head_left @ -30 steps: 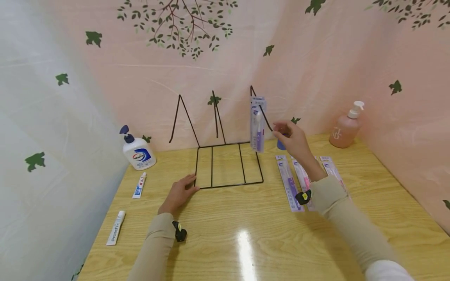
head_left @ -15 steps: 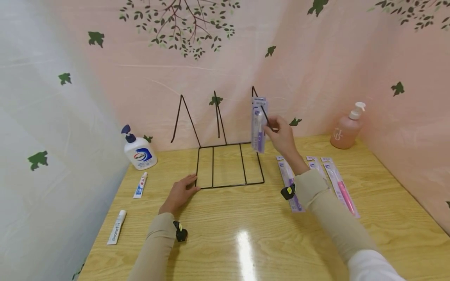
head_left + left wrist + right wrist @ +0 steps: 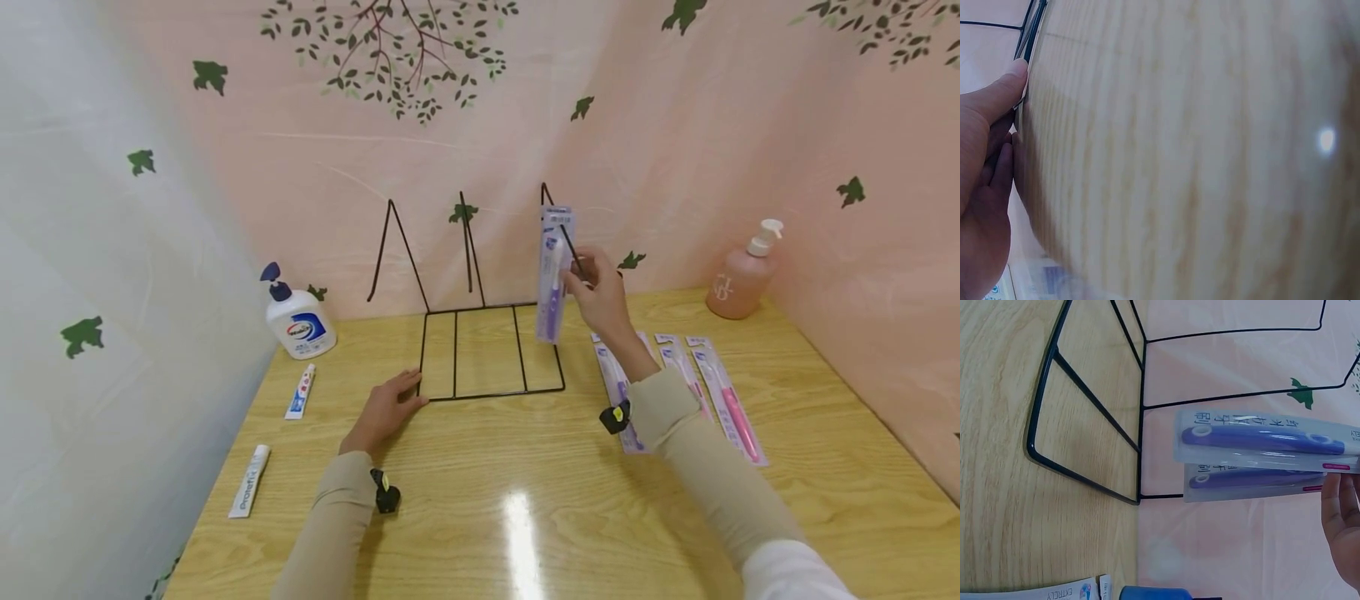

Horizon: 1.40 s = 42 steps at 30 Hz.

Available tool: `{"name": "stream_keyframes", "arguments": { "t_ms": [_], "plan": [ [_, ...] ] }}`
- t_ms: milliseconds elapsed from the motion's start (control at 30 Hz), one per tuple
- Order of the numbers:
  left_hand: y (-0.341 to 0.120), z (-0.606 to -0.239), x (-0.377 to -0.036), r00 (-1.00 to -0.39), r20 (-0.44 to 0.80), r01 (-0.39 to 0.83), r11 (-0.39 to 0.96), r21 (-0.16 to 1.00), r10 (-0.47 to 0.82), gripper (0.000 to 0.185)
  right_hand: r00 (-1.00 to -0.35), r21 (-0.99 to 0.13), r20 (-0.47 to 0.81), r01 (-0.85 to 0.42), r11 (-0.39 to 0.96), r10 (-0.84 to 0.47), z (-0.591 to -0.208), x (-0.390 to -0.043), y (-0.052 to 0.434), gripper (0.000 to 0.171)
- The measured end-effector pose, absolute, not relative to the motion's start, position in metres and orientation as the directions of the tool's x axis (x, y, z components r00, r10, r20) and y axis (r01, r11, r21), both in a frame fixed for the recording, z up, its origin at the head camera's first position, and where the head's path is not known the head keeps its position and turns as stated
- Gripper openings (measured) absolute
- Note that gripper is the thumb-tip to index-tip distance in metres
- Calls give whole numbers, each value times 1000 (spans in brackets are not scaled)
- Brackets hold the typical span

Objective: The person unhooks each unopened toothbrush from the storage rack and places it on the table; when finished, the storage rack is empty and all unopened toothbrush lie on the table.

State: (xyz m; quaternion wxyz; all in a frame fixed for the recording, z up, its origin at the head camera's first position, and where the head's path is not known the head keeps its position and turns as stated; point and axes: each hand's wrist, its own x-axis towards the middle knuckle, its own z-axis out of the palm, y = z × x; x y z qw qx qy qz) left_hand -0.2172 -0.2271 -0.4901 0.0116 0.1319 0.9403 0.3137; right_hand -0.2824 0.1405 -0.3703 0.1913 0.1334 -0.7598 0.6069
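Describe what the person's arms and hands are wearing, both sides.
Both arms wear long beige sleeves. The right sleeve shows a white layer near the upper arm. Each wrist carries a small black device with a yellow mark: left, right. Left hand and right hand are bare: no gloves.

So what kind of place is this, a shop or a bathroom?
Probably a mock shop display set up on a wooden table: packaged toothbrushes hang on a black wire rack, with more packs, toothpaste tubes and pump bottles around it.

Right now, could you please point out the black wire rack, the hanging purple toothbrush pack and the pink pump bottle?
Black wire rack (image 3: 486,350), head view, base bar.
Purple toothbrush pack (image 3: 552,287), head view, handle.
Pink pump bottle (image 3: 735,287), head view, body.
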Motion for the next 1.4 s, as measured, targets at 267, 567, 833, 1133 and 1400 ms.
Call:
{"name": "stream_keyframes", "arguments": {
  "t_ms": [267, 567, 833, 1133, 1400],
  "plan": [
    [-226, -489, -218, -963, 65, 249, 768, 590, 262, 56, -858, -836, 513, -501, 222, -5, -351, -252, 141, 33],
    [-227, -492, -218, -960, 80, 264, 772, 578, 269, 56, -874, -841, 485, -479, 254, -42, -344, -237, 146, 33],
    [-226, -491, -216, -962, 70, 254, 774, 581, 263, 56, -873, -836, 483, -485, 258, -74, -342, -229, 150, 33],
    [-225, -488, -215, -961, 68, 256, 775, 578, 267, 56, -875, -828, 474, -481, 289, -99, -343, -218, 156, 35],
    [-225, -489, -214, -959, 79, 266, 778, 569, 270, 56, -876, -836, 469, -482, 264, -113, -345, -209, 159, 35]
  ]
}}
